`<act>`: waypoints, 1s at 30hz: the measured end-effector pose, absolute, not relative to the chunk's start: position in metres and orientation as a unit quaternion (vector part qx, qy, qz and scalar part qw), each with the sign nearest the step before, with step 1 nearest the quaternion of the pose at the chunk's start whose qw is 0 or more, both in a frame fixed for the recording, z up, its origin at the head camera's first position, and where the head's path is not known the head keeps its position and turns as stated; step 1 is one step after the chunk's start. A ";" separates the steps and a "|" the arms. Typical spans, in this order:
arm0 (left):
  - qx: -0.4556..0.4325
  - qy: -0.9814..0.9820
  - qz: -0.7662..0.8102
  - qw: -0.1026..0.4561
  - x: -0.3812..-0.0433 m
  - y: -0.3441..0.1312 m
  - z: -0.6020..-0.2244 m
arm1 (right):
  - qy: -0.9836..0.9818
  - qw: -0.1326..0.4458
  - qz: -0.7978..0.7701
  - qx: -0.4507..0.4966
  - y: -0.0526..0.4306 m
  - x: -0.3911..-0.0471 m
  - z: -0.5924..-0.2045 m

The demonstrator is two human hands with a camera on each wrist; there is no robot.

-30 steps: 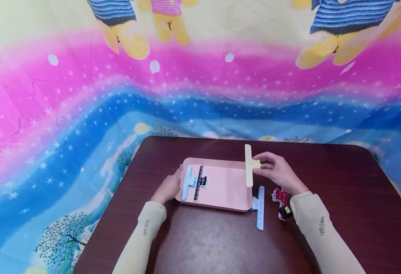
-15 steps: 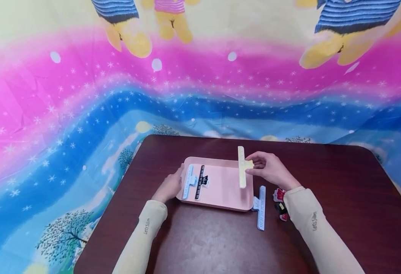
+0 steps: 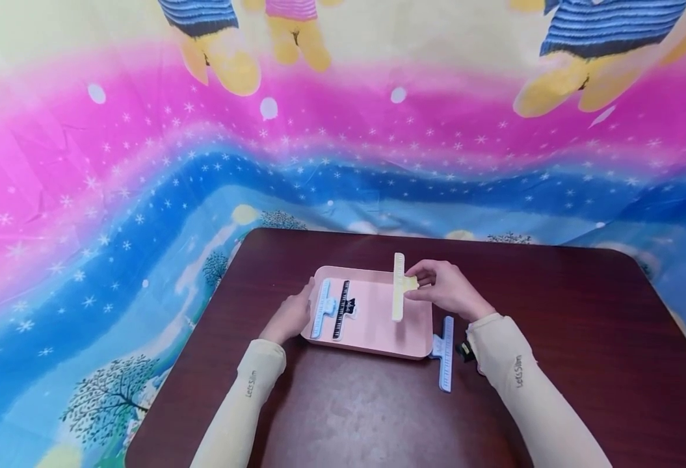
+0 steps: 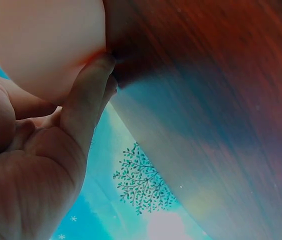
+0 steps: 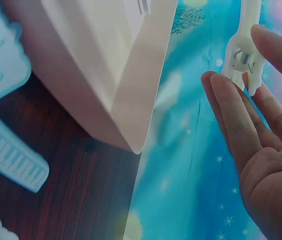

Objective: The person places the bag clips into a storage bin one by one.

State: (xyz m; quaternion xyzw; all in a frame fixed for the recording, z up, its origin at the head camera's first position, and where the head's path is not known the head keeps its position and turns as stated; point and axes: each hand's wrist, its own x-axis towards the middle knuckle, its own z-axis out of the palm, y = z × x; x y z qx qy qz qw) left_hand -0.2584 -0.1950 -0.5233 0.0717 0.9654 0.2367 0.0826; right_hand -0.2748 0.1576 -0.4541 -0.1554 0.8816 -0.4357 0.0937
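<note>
Above the right half of the pink tray (image 3: 372, 318), left hand (image 3: 290, 317) gripping its left edge, the right hand (image 3: 449, 289) pinched the yellow clip (image 3: 398, 292) by its handle, and lowering it slowly, bar parallel to the black clip (image 3: 341, 311), looked soundest.

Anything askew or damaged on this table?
No visible damage. Slightly odd: the loose blue clip on the table, right of the tray, has its handle on the left in the head view; the black clip inside the tray has it on the right.
</note>
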 end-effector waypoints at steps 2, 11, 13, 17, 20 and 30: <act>0.073 0.965 0.238 0.082 -0.258 -0.195 -0.524 | 0.882 0.097 -0.436 -0.152 0.154 -0.275 -0.454; 0.072 0.966 0.238 0.075 -0.258 -0.195 -0.523 | 0.890 0.092 -0.421 -0.150 0.136 -0.275 -0.453; 0.072 0.966 0.237 0.075 -0.258 -0.195 -0.523 | 0.891 0.092 -0.420 -0.149 0.132 -0.275 -0.453; 0.070 0.966 0.236 0.079 -0.258 -0.195 -0.525 | 0.893 0.092 -0.415 -0.149 0.126 -0.275 -0.454; 0.068 0.966 0.235 0.082 -0.259 -0.196 -0.526 | 0.893 0.091 -0.415 -0.151 0.121 -0.276 -0.454; 0.066 0.966 0.238 0.083 -0.260 -0.195 -0.524 | 0.890 0.103 -0.414 -0.161 0.109 -0.283 -0.456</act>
